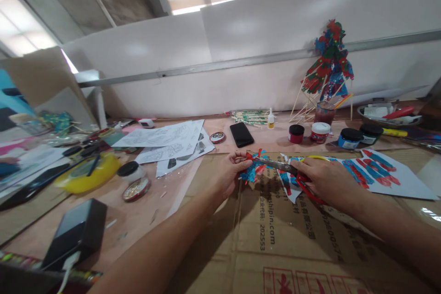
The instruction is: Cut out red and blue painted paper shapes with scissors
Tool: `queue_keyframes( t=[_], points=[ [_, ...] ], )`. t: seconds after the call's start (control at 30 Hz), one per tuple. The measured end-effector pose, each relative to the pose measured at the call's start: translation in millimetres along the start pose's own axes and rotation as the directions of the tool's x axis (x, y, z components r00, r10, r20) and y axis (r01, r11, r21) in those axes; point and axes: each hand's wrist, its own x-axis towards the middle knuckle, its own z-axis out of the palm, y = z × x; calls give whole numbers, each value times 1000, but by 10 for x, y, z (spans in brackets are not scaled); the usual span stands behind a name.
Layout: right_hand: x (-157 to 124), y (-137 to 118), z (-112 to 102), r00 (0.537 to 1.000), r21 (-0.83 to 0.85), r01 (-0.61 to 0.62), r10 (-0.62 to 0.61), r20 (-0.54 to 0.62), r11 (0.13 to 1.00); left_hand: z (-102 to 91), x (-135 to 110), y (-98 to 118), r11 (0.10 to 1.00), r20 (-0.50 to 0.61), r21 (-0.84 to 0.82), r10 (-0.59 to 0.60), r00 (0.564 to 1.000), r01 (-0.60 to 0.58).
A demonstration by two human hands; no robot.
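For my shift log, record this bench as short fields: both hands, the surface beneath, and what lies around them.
Left hand: pinching a red-and-blue painted paper piece
Right hand: gripping metal-bladed scissors with red and yellow handles
Blades: reaching to the piece; whether cutting, cannot tell
Surface beneath: brown printed cardboard sheet
Right: white paper sheet with red and blue strokes
Beyond: flat black phone; four round lidded jars, one lid white, three black
Left: white paper sheets with line drawings
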Motion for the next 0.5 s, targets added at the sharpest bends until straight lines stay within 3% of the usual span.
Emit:
queue_keyframes(
  t=[0.5],
  points=[
    [1, -15, -7, 999, -40, 27, -28, -37, 999, -11, 15, -26, 998, 13, 2, -55, 998, 55]
  ],
)
